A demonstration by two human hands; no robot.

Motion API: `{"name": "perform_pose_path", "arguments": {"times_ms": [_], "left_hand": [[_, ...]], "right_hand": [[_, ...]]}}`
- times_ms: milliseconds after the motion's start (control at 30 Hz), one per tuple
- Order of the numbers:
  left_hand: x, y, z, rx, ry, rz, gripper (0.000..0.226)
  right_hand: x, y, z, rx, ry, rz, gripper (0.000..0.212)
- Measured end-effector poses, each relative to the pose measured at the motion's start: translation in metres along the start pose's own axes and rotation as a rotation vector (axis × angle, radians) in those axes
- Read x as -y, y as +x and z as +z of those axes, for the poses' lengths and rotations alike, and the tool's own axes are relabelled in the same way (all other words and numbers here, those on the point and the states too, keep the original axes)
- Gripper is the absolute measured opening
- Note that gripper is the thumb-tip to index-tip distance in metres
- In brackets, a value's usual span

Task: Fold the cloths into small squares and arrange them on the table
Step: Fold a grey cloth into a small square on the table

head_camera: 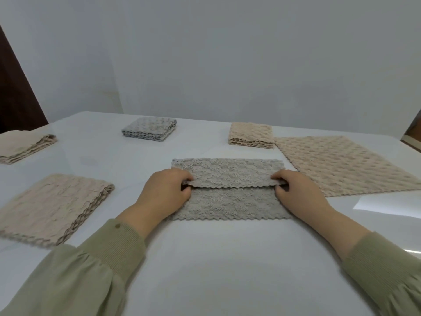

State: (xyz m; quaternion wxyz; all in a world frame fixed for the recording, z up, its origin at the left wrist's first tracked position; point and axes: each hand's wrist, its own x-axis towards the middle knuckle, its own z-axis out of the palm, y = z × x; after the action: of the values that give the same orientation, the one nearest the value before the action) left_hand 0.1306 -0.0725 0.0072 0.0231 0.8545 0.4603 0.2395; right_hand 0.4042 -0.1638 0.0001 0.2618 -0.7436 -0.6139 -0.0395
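The left hand (164, 192) and the right hand (296, 192) are on a grey cloth (230, 201) that lies on the white table (216, 258), directly in front of the person. Each hand pinches one end of the wavy edge of the upper layer, thumb under and fingers on top. This layer is folded over, and its edge lies across the middle of the cloth, between the two hands.

Beyond the left hand, well apart, sits a small folded grey square (149, 130). To the left of the left hand lies a folded beige cloth (54, 206), and further behind it another folded beige cloth (22, 144) at the table edge. Beyond the right hand there is a small folded beige square (250, 135). Just beside it, to the right of the right hand, an open beige cloth (341, 165) lies flat. Both arms wear green sleeves (79, 277).
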Motion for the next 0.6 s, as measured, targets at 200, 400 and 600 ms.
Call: {"name": "perform_pose_path", "arguments": {"times_ms": [200,400,600], "left_hand": [[-0.001,-0.003,-0.011,-0.257,-0.043,0.128,0.014],[0.016,-0.020,-0.016,0.131,0.028,0.041,0.025],[0.013,-0.024,-0.020,0.152,-0.032,-0.075,0.042]], "right_hand": [[0.006,-0.004,-0.009,-0.408,-0.022,-0.198,0.017],[-0.006,-0.032,-0.014,-0.088,-0.096,-0.179,0.025],[-0.011,-0.043,-0.022,-0.057,-0.057,-0.059,0.033]]}}
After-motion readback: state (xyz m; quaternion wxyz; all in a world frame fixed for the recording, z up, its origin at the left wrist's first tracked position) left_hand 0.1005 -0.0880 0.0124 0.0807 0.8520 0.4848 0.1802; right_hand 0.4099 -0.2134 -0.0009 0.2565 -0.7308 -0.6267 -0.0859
